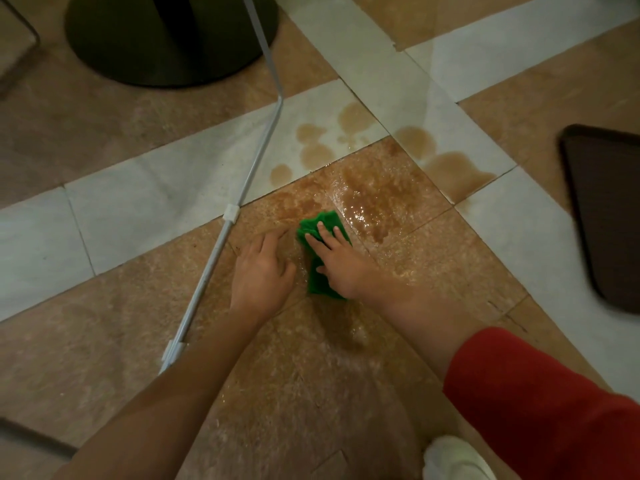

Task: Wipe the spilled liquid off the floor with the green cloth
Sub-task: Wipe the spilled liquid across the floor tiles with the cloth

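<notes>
The green cloth (317,284) lies folded on the tan floor tile, and my right hand (337,261) presses flat on it with fingers spread. Its far end (323,220) touches the near edge of the spilled liquid (374,199), a glossy brown puddle spreading over the tan tile. More brown patches (446,161) sit on the white tiles beyond. My left hand (261,271) rests palm down on the floor just left of the cloth, fingers apart, holding nothing.
A white metal chair-frame rod (239,199) runs diagonally along the floor left of my left hand. A dark round table base (166,39) stands at the top left. A dark brown tray (609,209) lies at the right edge. My white shoe (453,459) is at the bottom.
</notes>
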Demonstrator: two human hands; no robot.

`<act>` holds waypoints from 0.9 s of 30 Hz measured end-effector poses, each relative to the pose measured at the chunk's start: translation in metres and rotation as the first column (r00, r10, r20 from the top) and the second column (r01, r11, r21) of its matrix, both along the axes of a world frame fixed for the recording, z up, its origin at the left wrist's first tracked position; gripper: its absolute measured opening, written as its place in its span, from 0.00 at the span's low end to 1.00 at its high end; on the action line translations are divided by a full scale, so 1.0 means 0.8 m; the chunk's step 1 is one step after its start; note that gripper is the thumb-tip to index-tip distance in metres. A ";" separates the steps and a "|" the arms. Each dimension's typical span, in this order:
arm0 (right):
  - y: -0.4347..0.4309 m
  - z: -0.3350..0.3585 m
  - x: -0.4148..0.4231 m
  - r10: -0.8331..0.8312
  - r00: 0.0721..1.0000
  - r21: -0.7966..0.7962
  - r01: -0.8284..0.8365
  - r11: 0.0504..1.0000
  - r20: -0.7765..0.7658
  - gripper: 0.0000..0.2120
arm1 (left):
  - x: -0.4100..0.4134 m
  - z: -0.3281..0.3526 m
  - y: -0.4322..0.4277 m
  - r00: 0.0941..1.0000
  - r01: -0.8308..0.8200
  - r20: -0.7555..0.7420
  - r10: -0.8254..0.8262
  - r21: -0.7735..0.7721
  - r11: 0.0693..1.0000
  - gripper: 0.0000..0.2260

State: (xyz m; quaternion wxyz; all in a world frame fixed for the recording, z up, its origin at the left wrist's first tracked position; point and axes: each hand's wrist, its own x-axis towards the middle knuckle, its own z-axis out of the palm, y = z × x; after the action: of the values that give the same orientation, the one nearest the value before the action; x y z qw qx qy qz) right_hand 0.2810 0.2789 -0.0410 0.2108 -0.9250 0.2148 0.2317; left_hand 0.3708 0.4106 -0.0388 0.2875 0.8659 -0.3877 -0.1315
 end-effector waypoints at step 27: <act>-0.021 -0.020 0.054 0.064 0.974 0.038 -0.074 0.996 0.217 0.28 | 0.022 -0.007 -0.031 0.997 -0.033 0.070 0.026 0.095 0.995 0.23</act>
State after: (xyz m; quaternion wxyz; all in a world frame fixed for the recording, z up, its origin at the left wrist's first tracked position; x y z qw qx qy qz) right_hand 0.3243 0.2623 -0.0570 0.2461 -0.9465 0.1528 0.1420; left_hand 0.3885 0.3861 -0.0445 0.2340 0.8883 -0.3779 -0.1158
